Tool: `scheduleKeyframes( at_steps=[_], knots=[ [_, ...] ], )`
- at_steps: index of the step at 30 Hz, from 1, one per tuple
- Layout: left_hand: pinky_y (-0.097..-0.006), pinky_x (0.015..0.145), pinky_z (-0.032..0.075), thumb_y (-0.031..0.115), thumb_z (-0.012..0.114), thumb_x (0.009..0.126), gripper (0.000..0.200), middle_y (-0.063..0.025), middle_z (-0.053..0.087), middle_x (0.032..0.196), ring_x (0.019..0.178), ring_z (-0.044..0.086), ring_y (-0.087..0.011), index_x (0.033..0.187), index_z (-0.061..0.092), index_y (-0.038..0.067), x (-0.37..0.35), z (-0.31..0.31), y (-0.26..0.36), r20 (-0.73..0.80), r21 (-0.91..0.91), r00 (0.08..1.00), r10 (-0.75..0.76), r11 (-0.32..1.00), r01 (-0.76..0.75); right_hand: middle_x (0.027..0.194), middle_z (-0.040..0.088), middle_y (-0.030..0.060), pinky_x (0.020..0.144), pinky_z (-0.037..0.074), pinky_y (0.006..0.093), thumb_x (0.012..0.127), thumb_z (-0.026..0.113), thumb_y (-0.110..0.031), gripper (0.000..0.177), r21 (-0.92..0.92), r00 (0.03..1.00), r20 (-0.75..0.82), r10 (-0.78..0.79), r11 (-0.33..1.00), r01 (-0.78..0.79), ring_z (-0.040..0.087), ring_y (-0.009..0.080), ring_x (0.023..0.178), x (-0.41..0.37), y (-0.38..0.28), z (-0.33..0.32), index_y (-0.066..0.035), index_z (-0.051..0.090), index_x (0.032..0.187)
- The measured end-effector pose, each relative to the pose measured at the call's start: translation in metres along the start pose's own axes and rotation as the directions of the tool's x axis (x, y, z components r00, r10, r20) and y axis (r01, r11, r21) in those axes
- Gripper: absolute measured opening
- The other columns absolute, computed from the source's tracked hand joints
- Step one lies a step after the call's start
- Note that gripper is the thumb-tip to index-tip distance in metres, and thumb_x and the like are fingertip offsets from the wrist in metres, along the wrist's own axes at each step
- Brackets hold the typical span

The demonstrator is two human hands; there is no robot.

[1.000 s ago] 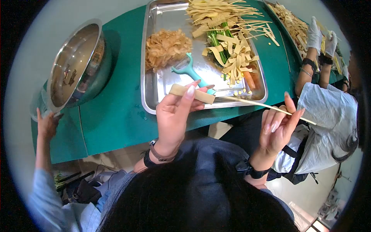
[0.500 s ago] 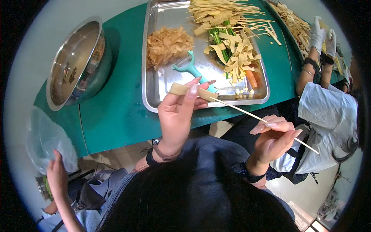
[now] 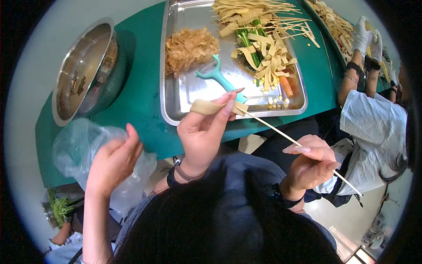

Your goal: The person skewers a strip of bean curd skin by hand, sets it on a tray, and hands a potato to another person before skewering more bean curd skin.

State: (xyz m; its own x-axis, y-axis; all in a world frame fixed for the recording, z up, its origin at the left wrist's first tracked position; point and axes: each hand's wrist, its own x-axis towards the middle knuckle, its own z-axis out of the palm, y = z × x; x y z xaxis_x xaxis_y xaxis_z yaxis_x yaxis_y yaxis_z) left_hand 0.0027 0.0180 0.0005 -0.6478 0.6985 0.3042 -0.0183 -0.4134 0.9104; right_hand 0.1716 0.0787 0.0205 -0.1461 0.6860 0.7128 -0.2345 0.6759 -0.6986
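My left hand (image 3: pixel 202 136) pinches a flat beige tofu skin strip (image 3: pixel 203 107) between thumb and fingers, above the near edge of the metal tray (image 3: pixel 176 118). A thin bamboo skewer (image 3: pixel 272 128) runs from that strip out to the lower right. Its tip meets the strip's right end; how far it goes in is hidden by my fingers. My right hand (image 3: pixel 313 162) is closed around the skewer's lower part. Beyond my left hand, a mint-green Y-shaped peeler (image 3: pixel 220 77) lies in the tray, beside a heap of thin brown flakes (image 3: pixel 191 50).
More beige strips (image 3: pixel 270 57), green stalks (image 3: pixel 250 53), a carrot (image 3: pixel 285 86) and skewered pieces (image 3: pixel 246 13) fill the tray's right side. A steel bowl (image 3: pixel 61 105) stands left. Another person's hand (image 3: pixel 116 160) holds a clear plastic bag (image 3: pixel 79 143). Gloved hands (image 3: pixel 362 37) work at right.
The other person's hand and plastic bag at left have moved right, closer to my left arm. My hands keep their hold, and the strip's free end now curls more.
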Motion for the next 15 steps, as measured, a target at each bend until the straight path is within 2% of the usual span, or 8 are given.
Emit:
scheduleKeyframes(
  at_steps=[4, 7, 10, 12, 15],
  knots=[
    [-0.0266, 0.068, 0.055, -0.005, 0.057, 0.083, 0.019, -0.0183, 0.062, 0.101, 0.086, 0.062, -0.0183, 0.102, 0.06, -0.005, -0.002, 0.0, -0.005, 0.018, 0.071, 0.99, 0.142, 0.987, -0.143, 0.057, 0.058, 0.0155, 0.042, 0.041, 0.0259, 0.098, 0.022, -0.036, 0.055, -0.029, 0.993, 0.058, -0.102, 0.994, 0.104, 0.056, 0.0209, 0.045, 0.003, -0.001, -0.003, 0.001, 0.058, 0.078],
    [-0.0267, 0.068, 0.054, -0.008, 0.058, 0.081, 0.02, -0.0184, 0.063, 0.1, 0.085, 0.062, -0.0186, 0.1, 0.061, -0.005, -0.001, -0.004, -0.007, 0.105, 0.267, 0.961, 0.255, 0.924, -0.274, 0.056, 0.059, 0.0144, 0.045, 0.044, 0.0286, 0.095, 0.025, -0.044, 0.06, 0.007, 0.999, -0.004, -0.051, 0.999, 0.051, 0.053, 0.0204, 0.046, 0.004, -0.007, 0.001, 0.001, 0.057, 0.07],
    [-0.0263, 0.067, 0.054, -0.009, 0.06, 0.078, 0.021, -0.0189, 0.063, 0.098, 0.08, 0.063, -0.018, 0.098, 0.061, -0.006, -0.001, -0.005, -0.005, 0.14, 0.308, 0.952, 0.273, 0.902, -0.303, 0.056, 0.06, 0.015, 0.044, 0.045, 0.0291, 0.095, 0.026, -0.044, 0.059, 0.048, 0.998, -0.005, -0.057, 0.997, 0.057, 0.054, 0.0212, 0.045, 0.006, -0.008, 0.001, 0.0, 0.057, 0.071],
    [-0.0258, 0.067, 0.053, -0.009, 0.062, 0.077, 0.02, -0.0181, 0.064, 0.095, 0.078, 0.063, -0.0169, 0.097, 0.063, -0.005, -0.004, -0.001, -0.007, 0.096, 0.297, 0.959, 0.268, 0.911, -0.285, 0.056, 0.06, 0.0153, 0.044, 0.045, 0.0295, 0.095, 0.026, -0.044, 0.059, 0.054, 0.998, -0.002, -0.059, 0.997, 0.059, 0.055, 0.0217, 0.045, 0.009, -0.012, 0.002, 0.0, 0.057, 0.072],
    [-0.0253, 0.067, 0.052, -0.009, 0.063, 0.075, 0.019, -0.0166, 0.066, 0.091, 0.074, 0.063, -0.0156, 0.094, 0.064, -0.004, -0.003, -0.001, 0.0, 0.15, 0.361, 0.941, 0.304, 0.869, -0.339, 0.056, 0.06, 0.0156, 0.044, 0.046, 0.0299, 0.095, 0.026, -0.044, 0.058, 0.059, 0.996, 0.016, -0.086, 0.995, 0.085, 0.057, 0.0221, 0.045, 0.01, -0.012, 0.001, 0.0, 0.057, 0.075]
  ],
)
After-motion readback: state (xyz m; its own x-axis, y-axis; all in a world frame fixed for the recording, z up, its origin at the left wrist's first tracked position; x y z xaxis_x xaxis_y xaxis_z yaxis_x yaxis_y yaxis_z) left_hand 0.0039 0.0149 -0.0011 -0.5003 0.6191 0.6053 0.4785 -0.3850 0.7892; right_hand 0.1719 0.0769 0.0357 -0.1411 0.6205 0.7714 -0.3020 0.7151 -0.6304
